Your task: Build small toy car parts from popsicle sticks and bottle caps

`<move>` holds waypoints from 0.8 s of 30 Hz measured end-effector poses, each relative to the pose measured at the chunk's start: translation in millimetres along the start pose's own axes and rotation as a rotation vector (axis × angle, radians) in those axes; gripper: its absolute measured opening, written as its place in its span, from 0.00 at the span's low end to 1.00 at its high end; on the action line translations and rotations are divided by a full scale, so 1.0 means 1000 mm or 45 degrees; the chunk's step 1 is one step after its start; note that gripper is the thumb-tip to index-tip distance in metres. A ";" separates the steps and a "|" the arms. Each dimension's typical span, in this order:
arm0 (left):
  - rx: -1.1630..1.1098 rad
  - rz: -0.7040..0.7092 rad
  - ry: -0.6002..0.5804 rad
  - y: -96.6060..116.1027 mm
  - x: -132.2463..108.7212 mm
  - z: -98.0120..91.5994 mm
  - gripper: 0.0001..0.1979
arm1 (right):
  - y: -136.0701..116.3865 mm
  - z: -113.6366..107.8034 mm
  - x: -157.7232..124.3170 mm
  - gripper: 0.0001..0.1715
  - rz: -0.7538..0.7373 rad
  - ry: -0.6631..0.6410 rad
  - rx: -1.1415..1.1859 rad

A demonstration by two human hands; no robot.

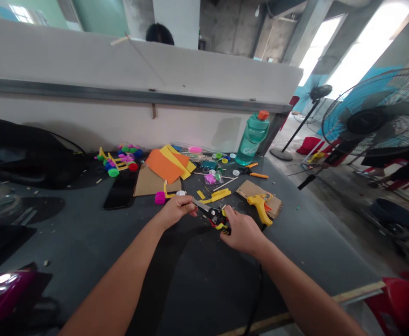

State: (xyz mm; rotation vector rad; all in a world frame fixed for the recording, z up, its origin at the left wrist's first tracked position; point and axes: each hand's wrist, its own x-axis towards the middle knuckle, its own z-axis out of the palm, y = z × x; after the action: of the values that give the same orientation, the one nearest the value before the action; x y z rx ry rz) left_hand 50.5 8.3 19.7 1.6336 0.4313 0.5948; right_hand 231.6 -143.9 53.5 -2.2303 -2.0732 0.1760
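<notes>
My right hand (244,232) is wrapped round the black and yellow handles of a pair of shears (209,212), whose metal blades point up and left. At the blade tips my left hand (175,211) is pinched closed; what lies between its fingers is too small to make out. Just beyond that hand sit a magenta cap (160,198) and a white cap joined by a yellow piece. Yellow strips (216,195) lie past the blades. A yellow glue gun (260,208) rests on a cardboard piece (251,190) to the right of the shears.
Orange sheets (165,165), yellow sheets and cardboard lie behind my hands, beside a black phone (121,190). Colourful wheeled models (118,163) stand further left. A teal bottle (252,140) and orange-handled pliers (258,175) are at the back right. A fan (369,121) stands off the table.
</notes>
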 end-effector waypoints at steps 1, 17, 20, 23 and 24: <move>-0.018 -0.004 -0.003 -0.001 0.000 0.000 0.15 | 0.000 0.001 0.000 0.23 -0.008 0.019 -0.004; -0.050 -0.066 -0.064 0.000 -0.003 -0.003 0.15 | -0.002 0.004 -0.003 0.22 -0.095 -0.008 0.092; -0.028 -0.059 -0.058 -0.001 -0.003 -0.003 0.15 | -0.001 0.004 -0.004 0.22 -0.094 -0.045 0.076; -0.039 -0.065 -0.044 0.000 -0.004 -0.001 0.16 | 0.000 0.003 -0.004 0.22 -0.082 -0.052 0.050; -0.049 -0.067 -0.039 0.000 -0.004 0.000 0.16 | 0.000 0.004 -0.004 0.21 -0.085 -0.050 0.053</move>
State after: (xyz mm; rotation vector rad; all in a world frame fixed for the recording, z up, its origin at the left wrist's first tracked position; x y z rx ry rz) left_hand 47.0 6.0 19.5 1.5882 0.4367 0.5354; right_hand 231.2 -147.8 49.7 -2.1474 -2.1403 0.2574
